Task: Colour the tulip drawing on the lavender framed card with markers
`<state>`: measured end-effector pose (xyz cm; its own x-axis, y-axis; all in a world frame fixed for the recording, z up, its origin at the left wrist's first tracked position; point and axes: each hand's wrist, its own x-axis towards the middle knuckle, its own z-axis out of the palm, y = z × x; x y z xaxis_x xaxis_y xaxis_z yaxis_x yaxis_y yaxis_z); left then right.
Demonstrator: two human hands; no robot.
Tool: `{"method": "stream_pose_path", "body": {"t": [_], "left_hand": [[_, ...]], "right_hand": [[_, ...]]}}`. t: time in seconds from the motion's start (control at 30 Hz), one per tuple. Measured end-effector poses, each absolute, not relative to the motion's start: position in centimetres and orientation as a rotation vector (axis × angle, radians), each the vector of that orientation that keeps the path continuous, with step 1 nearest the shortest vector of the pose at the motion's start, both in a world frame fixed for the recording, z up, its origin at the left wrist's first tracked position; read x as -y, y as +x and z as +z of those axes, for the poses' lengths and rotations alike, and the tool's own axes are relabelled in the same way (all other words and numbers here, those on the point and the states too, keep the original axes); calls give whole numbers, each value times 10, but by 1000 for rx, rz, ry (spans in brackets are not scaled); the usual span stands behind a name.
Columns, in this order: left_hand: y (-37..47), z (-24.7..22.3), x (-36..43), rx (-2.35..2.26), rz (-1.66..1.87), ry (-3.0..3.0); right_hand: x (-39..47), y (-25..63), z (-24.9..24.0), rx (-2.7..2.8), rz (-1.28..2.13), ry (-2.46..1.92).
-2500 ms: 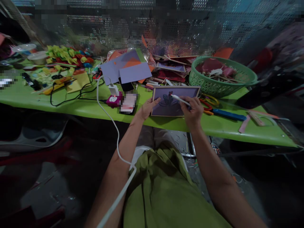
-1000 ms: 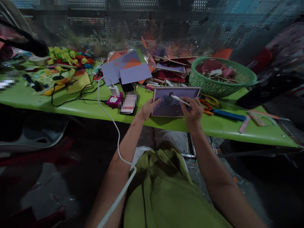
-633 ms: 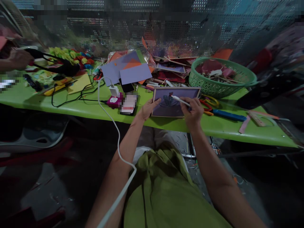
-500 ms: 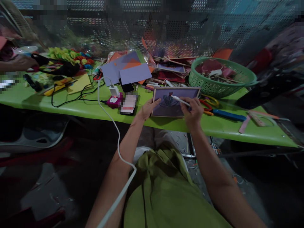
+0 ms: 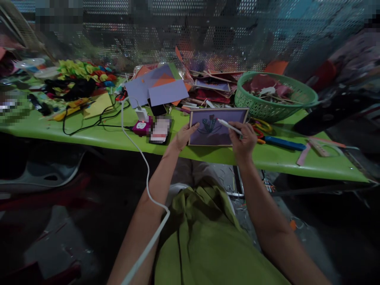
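My left hand grips the left edge of a framed purple board, its thumb resting on the front. The board has a thin pale wooden border and leans up toward me over the table's near edge. Drawn on it are dark green leaf shapes, a curved line and a small red flower. My right hand is closed around a white marker pen. The pen's tip is close to the board beside the red flower; whether it touches, I cannot tell.
On the green table lie a phone, a purple socket with a white charger, and purple paper sheets. A green basket and blue-handled tool are at right. A white cable crosses my left arm.
My right hand has drawn the marker slightly to the right, and the red flower shows more fully. At far left, another person's hand has moved out of view from above a black item.
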<state>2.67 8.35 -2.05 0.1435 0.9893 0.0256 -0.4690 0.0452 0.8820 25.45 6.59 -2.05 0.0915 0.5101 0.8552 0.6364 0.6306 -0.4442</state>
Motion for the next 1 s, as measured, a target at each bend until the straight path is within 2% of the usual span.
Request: {"method": "stream_pose_path", "body": {"t": [0.4, 1.0], "left_hand": [[27, -19, -84, -735, 1277, 869], [25, -24, -86, -765, 1245, 933]], "right_hand": [[-66, 248, -19, 1608, -53, -997], [-70, 245, -20, 1630, -143, -1004]]}}
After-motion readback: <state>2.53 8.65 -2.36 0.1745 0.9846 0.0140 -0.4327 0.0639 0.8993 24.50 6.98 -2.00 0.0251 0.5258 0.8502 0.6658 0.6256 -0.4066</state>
